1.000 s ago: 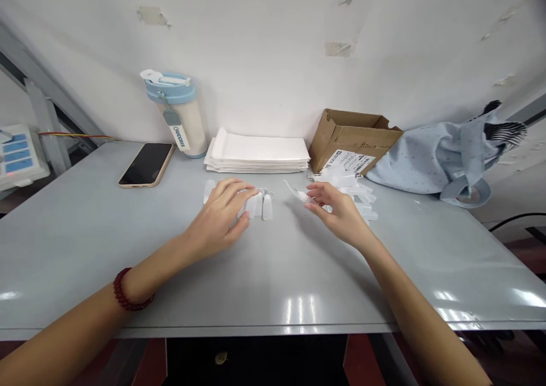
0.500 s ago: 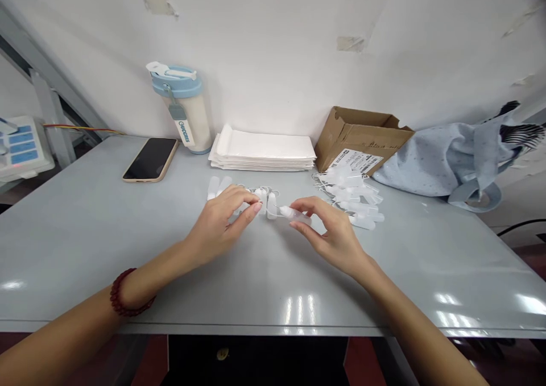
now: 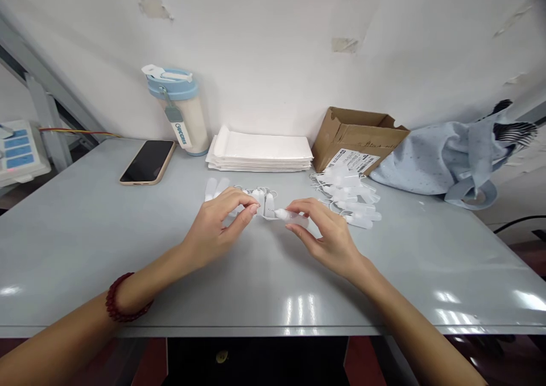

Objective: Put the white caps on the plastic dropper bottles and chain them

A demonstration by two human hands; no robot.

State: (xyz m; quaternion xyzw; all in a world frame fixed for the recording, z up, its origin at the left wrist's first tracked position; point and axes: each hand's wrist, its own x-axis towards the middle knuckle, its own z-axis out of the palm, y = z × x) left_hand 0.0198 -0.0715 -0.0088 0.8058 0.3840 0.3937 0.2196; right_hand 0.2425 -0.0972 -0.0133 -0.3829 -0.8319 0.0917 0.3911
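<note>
My right hand (image 3: 325, 232) holds a small translucent white bottle (image 3: 294, 218) between thumb and fingers, its narrow tip pointing left. A thin white cord runs from the bottle's tip end toward my left hand (image 3: 222, 218). Thumb and forefinger of that hand are pinched together; what they grip is too small to make out. Several similar bottles (image 3: 269, 205) with looped cords lie just behind the fingertips, partly hidden by my left hand. To the right, beyond my right hand, lies a loose pile of more such bottles (image 3: 356, 207).
Along the wall stand a blue-lidded tumbler (image 3: 190, 116), a stack of white envelopes (image 3: 260, 152), an open cardboard box (image 3: 358, 141) and a light blue cloth bag (image 3: 430, 158). A phone (image 3: 147, 162) lies at the left of the grey table (image 3: 170, 295).
The view has shifted slightly. The bottle in my right hand is now more level, its tip a little nearer my left hand. Both hands keep their pinched pose.
</note>
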